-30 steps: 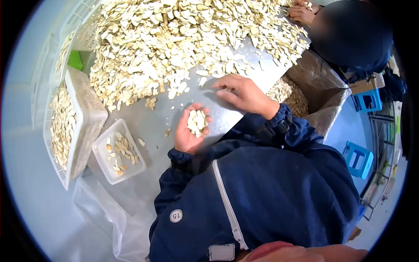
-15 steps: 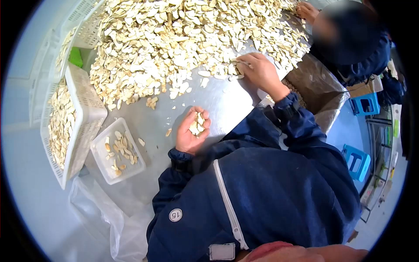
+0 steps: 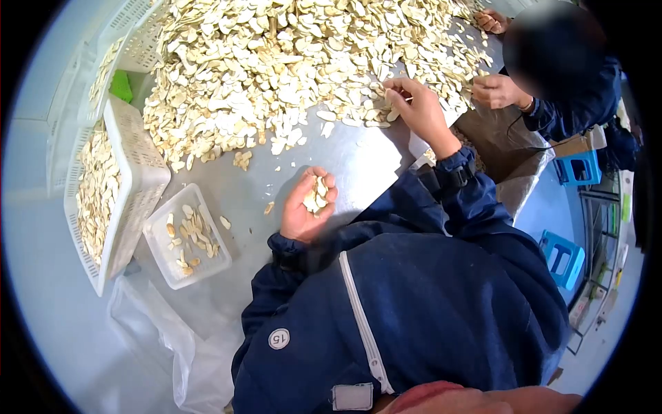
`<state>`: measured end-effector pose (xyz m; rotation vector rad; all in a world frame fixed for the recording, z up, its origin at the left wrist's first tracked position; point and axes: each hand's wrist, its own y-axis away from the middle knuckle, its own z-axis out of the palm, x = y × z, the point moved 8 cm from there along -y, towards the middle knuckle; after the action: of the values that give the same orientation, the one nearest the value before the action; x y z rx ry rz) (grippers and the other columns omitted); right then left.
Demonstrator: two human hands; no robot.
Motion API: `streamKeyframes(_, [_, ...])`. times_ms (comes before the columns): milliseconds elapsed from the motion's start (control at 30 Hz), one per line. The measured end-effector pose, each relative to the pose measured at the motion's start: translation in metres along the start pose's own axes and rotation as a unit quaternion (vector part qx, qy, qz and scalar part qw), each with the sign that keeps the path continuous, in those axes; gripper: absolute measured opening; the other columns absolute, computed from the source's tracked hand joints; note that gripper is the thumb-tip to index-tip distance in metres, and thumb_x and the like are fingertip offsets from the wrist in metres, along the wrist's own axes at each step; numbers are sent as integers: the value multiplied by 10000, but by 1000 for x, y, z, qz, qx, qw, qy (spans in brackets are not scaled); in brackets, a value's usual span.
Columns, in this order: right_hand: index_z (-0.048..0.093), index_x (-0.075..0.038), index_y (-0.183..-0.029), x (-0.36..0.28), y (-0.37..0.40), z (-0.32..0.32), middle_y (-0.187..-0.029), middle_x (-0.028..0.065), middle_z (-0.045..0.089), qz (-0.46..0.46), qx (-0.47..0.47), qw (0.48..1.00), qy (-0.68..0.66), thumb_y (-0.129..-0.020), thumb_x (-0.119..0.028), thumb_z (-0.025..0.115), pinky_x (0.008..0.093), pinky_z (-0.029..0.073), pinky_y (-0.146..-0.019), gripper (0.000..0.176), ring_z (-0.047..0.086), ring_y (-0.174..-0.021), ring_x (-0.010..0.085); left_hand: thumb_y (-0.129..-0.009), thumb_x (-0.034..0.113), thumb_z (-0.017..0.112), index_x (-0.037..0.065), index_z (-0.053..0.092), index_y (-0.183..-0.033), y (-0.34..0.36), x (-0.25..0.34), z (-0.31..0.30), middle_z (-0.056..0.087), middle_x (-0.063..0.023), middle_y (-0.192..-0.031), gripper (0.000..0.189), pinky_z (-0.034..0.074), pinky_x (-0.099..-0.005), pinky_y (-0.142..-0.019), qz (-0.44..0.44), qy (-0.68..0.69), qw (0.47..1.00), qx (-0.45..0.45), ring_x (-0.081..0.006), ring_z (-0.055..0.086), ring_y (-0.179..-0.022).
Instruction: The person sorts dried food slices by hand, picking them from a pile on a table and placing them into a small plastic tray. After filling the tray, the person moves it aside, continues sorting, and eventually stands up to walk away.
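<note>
My left hand (image 3: 308, 205), palm up over the metal table (image 3: 262, 238), is curled round several pale dried slices (image 3: 316, 195). At the lower right edge of the big heap of slices (image 3: 276, 76) is my right hand (image 3: 420, 114). Its thumb and index finger are bent close to the slices, and whether anything is between them is too small to make out. A clear plastic tray (image 3: 155, 257) with several slices in it stands left of my left hand.
White perforated baskets (image 3: 141, 183) with slices stand at the left, near a green object (image 3: 121, 86). A plastic bag (image 3: 183, 345) hangs at the lower left. Right of the table is a lined box (image 3: 517, 159). A co-worker's hands (image 3: 498, 91) are at the heap's right edge. Blue stools (image 3: 562, 259) stand beyond.
My right hand has shifted slightly right and its fingers have changed pose. My left hand still holds its slices. The co-worker's second hand has come into view beside the heap.
</note>
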<state>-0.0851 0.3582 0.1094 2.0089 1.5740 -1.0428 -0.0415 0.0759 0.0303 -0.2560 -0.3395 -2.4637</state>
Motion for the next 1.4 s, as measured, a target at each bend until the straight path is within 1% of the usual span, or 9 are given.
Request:
streamKeyframes(100, [740, -63, -1193, -13, 18, 37, -1008, 58, 761, 18, -98, 974, -202, -1015, -226, 679, 295, 554, -815, 249, 691, -892, 113, -1122, 237, 447, 40, 538, -1304, 0, -1, -3, 578, -127, -1145, 284, 500, -252, -563, -1, 2, 1000, 20, -207, 586, -917])
streamKeyframes(133, [739, -65, -1197, -37, 31, 50, -1021, 33, 747, 62, -185, 935, -297, -1025, -234, 684, 283, 545, -819, 248, 656, -899, 91, -1122, 242, 449, 40, 538, -1310, 1, -1, -1, 581, -128, -1151, 290, 501, -253, -564, -2, -8, 999, 54, -209, 590, -921])
streamKeyframes(200, [742, -68, -1191, -69, 44, 64, -1022, 53, 742, -4, -208, 924, -320, -999, -224, 714, 282, 544, -829, 249, 663, -901, 120, -1123, 252, 452, 40, 538, -1320, 2, 1, 12, 587, -129, -1163, 302, 504, -254, -565, -3, -28, 992, 120, -214, 598, -929])
streamKeyframes(400, [753, -91, -1164, -51, 45, 61, -1006, 126, 725, -126, -217, 966, -69, -936, -186, 744, 355, 561, -849, 247, 701, -910, 278, -1123, 251, 459, 57, 550, -1272, 4, 2, -2, 577, -128, -1151, 261, 491, -250, -555, 22, -14, 1000, 10, -211, 580, -912])
streamKeyframes(533, [768, -110, -1120, -2, 20, 12, -1053, 131, 733, -67, -56, 992, 95, -947, -198, 688, 410, 568, -832, 210, 705, -952, 335, -1114, 240, 472, 72, 567, -1231, 2, 1, -2, 588, -122, -1136, 225, 479, -243, -554, 11, -2, 1000, 5, -207, 589, -904])
streamKeyframes(900, [757, -145, -1100, -52, -10, 46, -996, 88, 709, -200, 28, 963, 181, -931, -241, 696, 433, 575, -799, 203, 684, -933, 328, -1123, 229, 448, 50, 561, -1255, 4, 2, -4, 576, -132, -1146, 249, 482, -246, -546, 19, 8, 1000, 9, -203, 573, -910])
streamKeyframes(1133, [758, -131, -1090, -24, -4, 26, -993, 89, 726, -102, -45, 988, 109, -947, -219, 683, 426, 573, -777, 184, 701, -903, 335, -1127, 241, 449, 53, 560, -1250, 2, 0, -2, 576, -128, -1137, 251, 490, -246, -553, 8, 10, 1000, 2, -203, 576, -905])
streamKeyframes(1267, [764, -138, -1093, -8, -4, 5, -996, 96, 738, -75, 9, 981, 178, -942, -226, 679, 427, 573, -764, 195, 710, -890, 333, -1128, 245, 449, 53, 560, -1246, 1, 0, -3, 577, -129, -1128, 252, 492, -246, -553, 4, 10, 1000, 4, -202, 579, -902])
streamKeyframes(1400, [776, -153, -1077, -32, 7, 18, -980, 96, 722, -150, -1, 971, 187, -924, -233, 700, 427, 561, -820, 189, 686, -939, 324, -1125, 244, 452, 53, 561, -1242, 1, 0, -1, 578, -129, -1123, 249, 489, -245, -550, 6, 10, 1000, 5, -201, 579, -901])
